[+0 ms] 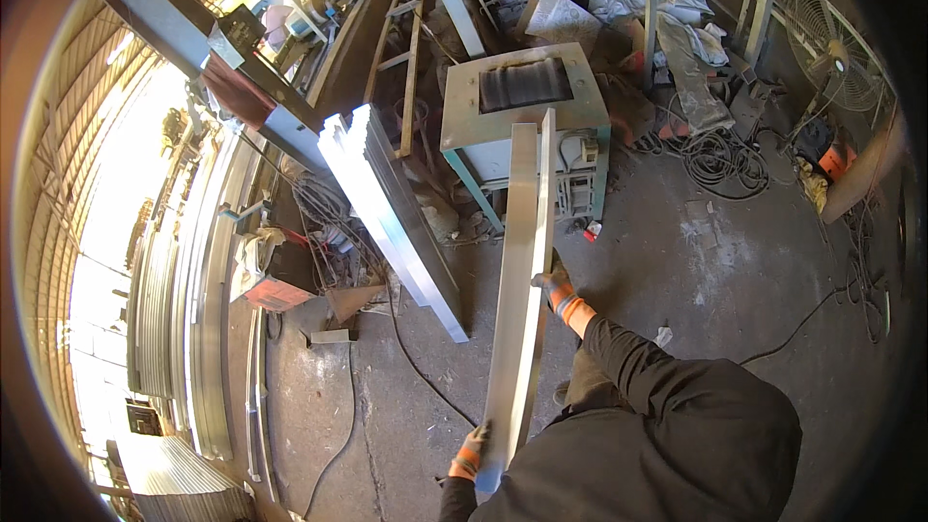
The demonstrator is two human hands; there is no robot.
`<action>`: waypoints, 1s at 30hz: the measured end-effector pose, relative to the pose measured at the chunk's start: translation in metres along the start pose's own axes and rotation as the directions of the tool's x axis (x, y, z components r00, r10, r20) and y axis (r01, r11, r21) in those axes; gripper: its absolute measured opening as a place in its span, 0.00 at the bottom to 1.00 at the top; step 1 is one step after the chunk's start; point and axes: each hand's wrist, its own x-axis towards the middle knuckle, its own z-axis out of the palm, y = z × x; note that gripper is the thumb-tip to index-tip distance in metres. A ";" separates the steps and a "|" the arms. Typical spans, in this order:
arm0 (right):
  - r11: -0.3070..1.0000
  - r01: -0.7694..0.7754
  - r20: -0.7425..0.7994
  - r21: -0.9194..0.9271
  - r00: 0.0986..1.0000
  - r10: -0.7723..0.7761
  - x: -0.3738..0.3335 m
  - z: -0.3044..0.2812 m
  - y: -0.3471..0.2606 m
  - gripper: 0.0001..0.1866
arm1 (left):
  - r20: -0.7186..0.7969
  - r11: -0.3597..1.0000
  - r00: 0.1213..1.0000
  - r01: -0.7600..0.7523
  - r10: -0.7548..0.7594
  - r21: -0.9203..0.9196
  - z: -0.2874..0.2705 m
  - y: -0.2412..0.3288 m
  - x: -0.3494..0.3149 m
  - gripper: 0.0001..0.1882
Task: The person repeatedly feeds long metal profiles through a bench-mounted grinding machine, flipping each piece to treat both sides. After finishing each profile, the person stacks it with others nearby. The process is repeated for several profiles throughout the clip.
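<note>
I hold a long, narrow strip of folded sheet metal (pixel 522 261) that points away from me toward a grey-green roller machine (pixel 527 101). My left hand (pixel 472 449), in a grey glove with an orange cuff, grips the strip's near end. Further up, my right hand (pixel 555 287), gloved the same way, grips the strip's right edge at about mid-length. The strip's far end rests at the front of the machine's dark roller opening. My dark sleeves and torso fill the lower right.
A stack of similar metal strips (pixel 391 208) leans to the left of the machine. Cables (pixel 720 159) coil on the concrete floor at right, near a fan (pixel 836 43). A wooden ladder (pixel 401 48) and clutter stand behind; corrugated sheets (pixel 179 488) lie at lower left.
</note>
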 end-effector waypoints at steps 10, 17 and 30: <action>0.967 0.119 0.074 0.227 0.988 -0.138 -0.022 0.015 -0.012 0.32 | 0.256 0.971 0.955 -0.190 0.150 0.142 -0.028 -0.004 -0.014 0.32; 0.928 0.029 -0.050 0.372 0.999 -0.011 -0.004 0.043 -0.023 0.32 | 0.175 0.904 0.923 -0.374 0.343 0.204 -0.017 0.011 -0.063 0.28; 0.685 0.292 -0.177 -0.668 0.831 -0.527 0.193 0.033 -0.130 0.35 | -0.207 0.765 0.875 -0.242 0.438 0.596 0.152 0.241 -0.035 0.31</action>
